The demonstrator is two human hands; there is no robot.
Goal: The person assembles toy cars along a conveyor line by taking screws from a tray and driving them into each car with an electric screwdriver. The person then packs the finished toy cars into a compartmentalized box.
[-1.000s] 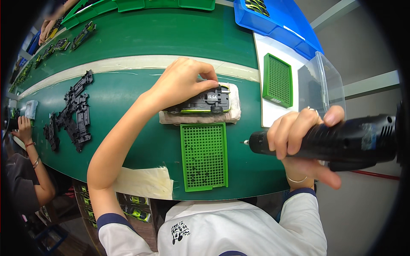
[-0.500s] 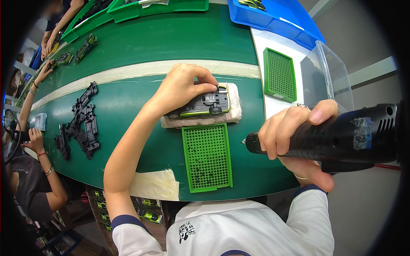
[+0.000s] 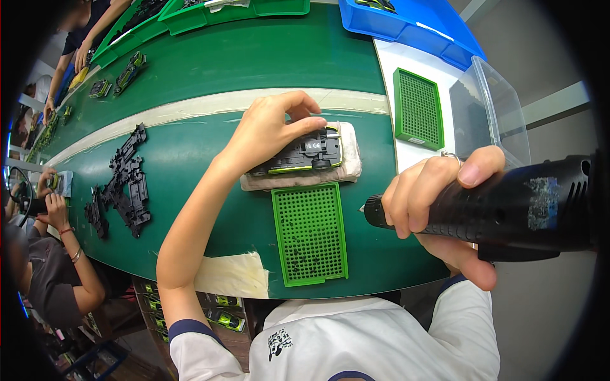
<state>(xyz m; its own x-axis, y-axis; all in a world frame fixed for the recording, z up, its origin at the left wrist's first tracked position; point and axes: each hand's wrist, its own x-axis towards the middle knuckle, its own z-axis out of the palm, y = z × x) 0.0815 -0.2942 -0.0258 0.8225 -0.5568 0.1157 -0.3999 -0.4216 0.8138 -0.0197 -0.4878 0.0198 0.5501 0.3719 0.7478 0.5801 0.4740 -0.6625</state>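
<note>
A toy car [image 3: 304, 154] lies upside down on a pale cloth-wrapped pad [image 3: 349, 152], its black underside up and a lime-green edge showing. Over its far side rests my left hand [image 3: 270, 127], open, with thumb and forefinger apart; the other fingers are partly hidden. My right hand [image 3: 438, 197] is wrapped round a black electric screwdriver [image 3: 508, 209], whose tip points left and touches nothing. Between pad and table edge sits a green tray of small holes [image 3: 341, 235], some holding small dark pieces, probably screws.
Black plastic chassis parts [image 3: 127, 184] are piled to the left. A second green perforated tray [image 3: 417, 108], a clear bin [image 3: 502, 114] and a blue bin [image 3: 413, 32] stand right. Green bins [image 3: 235, 16] line the back. Co-workers' hands [image 3: 57, 213] work at far left.
My left forefinger has lifted away from the car's far edge, opening a gap to the thumb. The screwdriver stays almost where it was. At far left, co-workers' arms have shifted.
</note>
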